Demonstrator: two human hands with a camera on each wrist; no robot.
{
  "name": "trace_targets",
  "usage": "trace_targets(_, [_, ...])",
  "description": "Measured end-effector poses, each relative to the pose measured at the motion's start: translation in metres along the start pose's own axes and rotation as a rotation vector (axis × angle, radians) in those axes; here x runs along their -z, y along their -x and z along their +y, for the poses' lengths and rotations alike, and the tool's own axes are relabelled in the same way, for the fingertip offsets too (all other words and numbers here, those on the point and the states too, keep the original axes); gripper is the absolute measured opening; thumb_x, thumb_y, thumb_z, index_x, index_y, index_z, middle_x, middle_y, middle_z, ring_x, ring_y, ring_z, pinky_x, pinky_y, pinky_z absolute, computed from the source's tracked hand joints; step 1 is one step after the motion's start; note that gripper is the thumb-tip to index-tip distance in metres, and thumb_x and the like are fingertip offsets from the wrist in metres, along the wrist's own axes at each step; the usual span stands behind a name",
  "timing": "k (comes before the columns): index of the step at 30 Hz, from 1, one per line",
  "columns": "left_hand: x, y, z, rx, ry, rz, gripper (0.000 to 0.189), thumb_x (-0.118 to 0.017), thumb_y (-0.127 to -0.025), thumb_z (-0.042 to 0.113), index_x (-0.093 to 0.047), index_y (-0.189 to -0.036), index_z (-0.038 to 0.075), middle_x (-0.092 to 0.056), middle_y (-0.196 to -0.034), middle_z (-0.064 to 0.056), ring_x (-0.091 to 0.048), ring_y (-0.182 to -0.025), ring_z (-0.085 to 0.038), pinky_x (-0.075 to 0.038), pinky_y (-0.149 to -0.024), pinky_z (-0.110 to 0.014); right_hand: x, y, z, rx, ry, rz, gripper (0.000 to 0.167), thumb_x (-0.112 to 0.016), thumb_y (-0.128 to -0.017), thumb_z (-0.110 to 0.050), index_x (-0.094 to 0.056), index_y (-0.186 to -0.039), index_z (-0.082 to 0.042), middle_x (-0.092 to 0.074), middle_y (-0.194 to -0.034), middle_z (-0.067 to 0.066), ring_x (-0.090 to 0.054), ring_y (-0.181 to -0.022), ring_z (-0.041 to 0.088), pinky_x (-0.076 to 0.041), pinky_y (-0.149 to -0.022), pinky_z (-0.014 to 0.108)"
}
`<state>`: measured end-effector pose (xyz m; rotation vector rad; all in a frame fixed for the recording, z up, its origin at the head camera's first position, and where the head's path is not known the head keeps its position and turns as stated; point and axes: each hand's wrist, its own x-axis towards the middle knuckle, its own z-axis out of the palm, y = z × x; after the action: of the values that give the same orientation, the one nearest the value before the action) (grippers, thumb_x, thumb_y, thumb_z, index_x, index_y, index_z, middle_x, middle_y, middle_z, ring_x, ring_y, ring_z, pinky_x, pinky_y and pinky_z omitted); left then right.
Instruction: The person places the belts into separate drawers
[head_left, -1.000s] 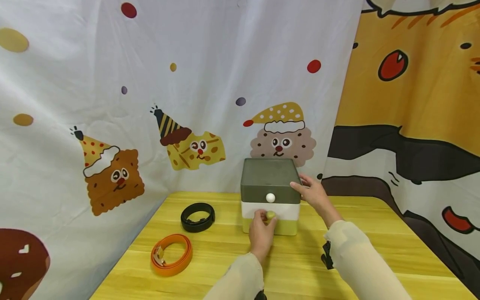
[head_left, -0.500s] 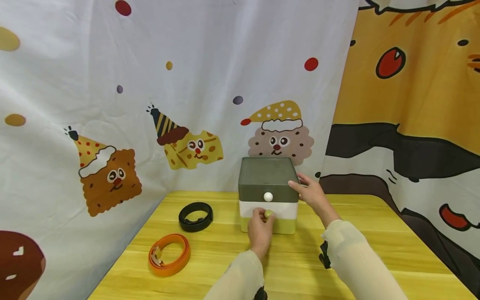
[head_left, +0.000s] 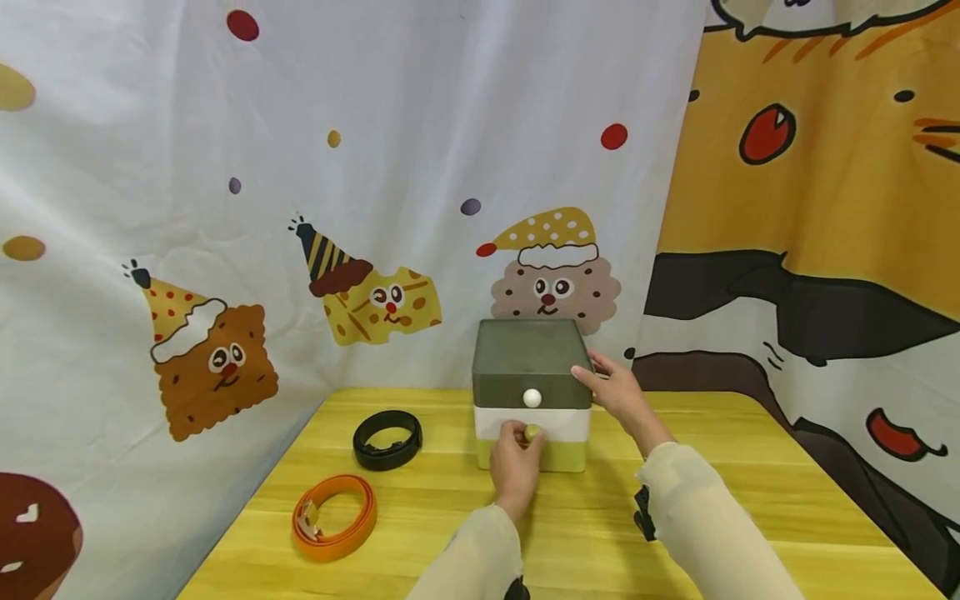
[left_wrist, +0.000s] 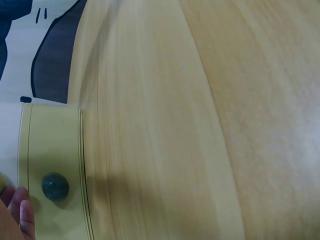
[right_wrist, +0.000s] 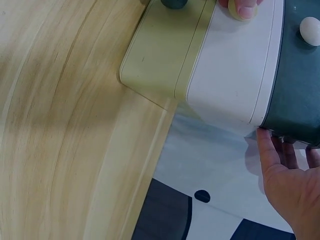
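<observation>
A small three-tier drawer box (head_left: 531, 346) stands near the table's back, dark green on top, white in the middle and yellow at the bottom. With thumb and fingers my left hand (head_left: 514, 471) pinches the yellow knob (head_left: 532, 432) of the white drawer (right_wrist: 232, 65). My right hand (head_left: 621, 398) braces the box's right side, its fingers extended along the green tier and the thumb by the top front edge. A white knob (head_left: 532, 397) sits on the green tier. The yellow drawer carries a dark knob (left_wrist: 55, 186), which my left hand hides in the head view.
To the left on the wooden table (head_left: 600, 550) lie a coiled black belt (head_left: 408, 451) and, closer to me, a coiled orange belt (head_left: 341, 546) with a metal buckle. A printed cartoon curtain (head_left: 420, 100) hangs right behind the table.
The head view has shifted slightly, so the scene sits a little further left. Both hands keep their places on the box, and the drawers look the same.
</observation>
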<state>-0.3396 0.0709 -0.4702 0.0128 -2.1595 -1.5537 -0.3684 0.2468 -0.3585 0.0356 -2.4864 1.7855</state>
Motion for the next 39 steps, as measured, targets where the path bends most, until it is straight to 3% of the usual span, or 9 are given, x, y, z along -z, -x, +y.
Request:
trace_targets(9, [0.004,0.001,0.000,-0.013,0.019,-0.014,0.023,-0.082,-0.082,0.019,-0.064,-0.092,0.011,-0.065,-0.079,0.005,-0.059,-0.070,-0.006,-0.049,-0.063,-0.028,0.000,0.000,0.000,0.015,0.026,0.005,0.078,-0.061,-0.098,-0.043,-0.023,-0.159,-0.014,-0.025,-0.158,0.024,-0.035,-0.139,0.041,-0.043,-0.103,0.050])
trace_targets(22, [0.009,0.005,0.002,0.004,-0.023,-0.023,0.023,-0.083,-0.081,0.023,-0.062,-0.088,0.016,-0.062,-0.076,0.010,-0.058,-0.069,-0.005,-0.048,-0.064,-0.028,0.001,-0.001,0.000,-0.007,0.021,0.002,0.080,-0.062,-0.097,-0.044,-0.022,-0.159,-0.015,-0.023,-0.159,0.024,-0.036,-0.139,0.041,-0.042,-0.104,0.050])
trace_targets(39, [0.017,0.011,0.004,-0.011,0.002,-0.052,0.022,-0.083,-0.080,0.019,-0.063,-0.088,0.013,-0.064,-0.077,0.007,-0.058,-0.069,-0.005,-0.048,-0.064,-0.026,0.000,0.000,0.002,-0.010,0.033,0.013,0.079,-0.061,-0.097,-0.045,-0.022,-0.159,-0.015,-0.024,-0.158,0.025,-0.038,-0.138,0.041,-0.041,-0.105,0.051])
